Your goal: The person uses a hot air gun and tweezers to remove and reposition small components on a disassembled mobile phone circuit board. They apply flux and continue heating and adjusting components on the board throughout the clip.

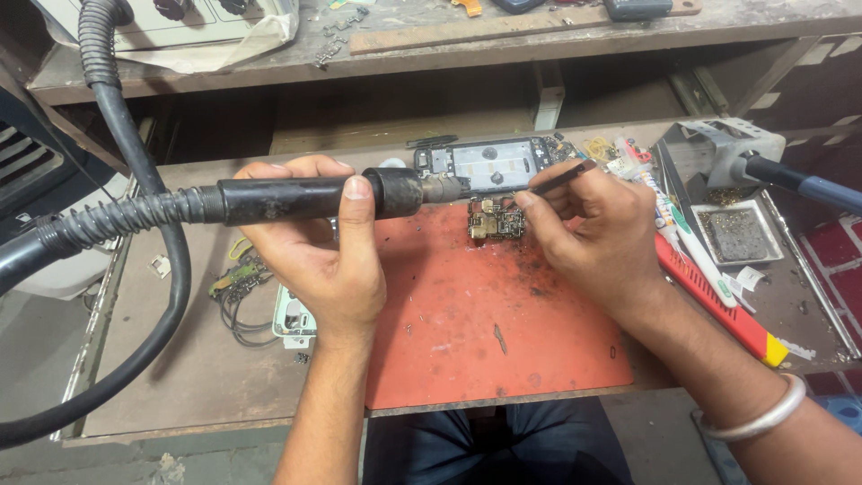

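Observation:
My left hand [319, 242] grips a black hot-air gun handle [296, 198] held level, its metal nozzle [444, 189] pointing right, just above a small circuit board [494, 218]. The board lies at the far edge of a red work mat [476, 323]. My right hand [597, 238] pinches thin dark tweezers [561, 179] beside the board, fingertips touching the board's right side. Behind the board lies an opened phone frame [492, 162]. A thick black ribbed hose [108, 224] runs from the gun off to the left.
A soldering iron in its stand [745, 153] and a metal tray [736, 235] sit at the right. A red and yellow tool [718, 305] lies along the mat's right side. Loose wires and a small board [241, 283] lie left. A cluttered shelf [503, 36] runs above.

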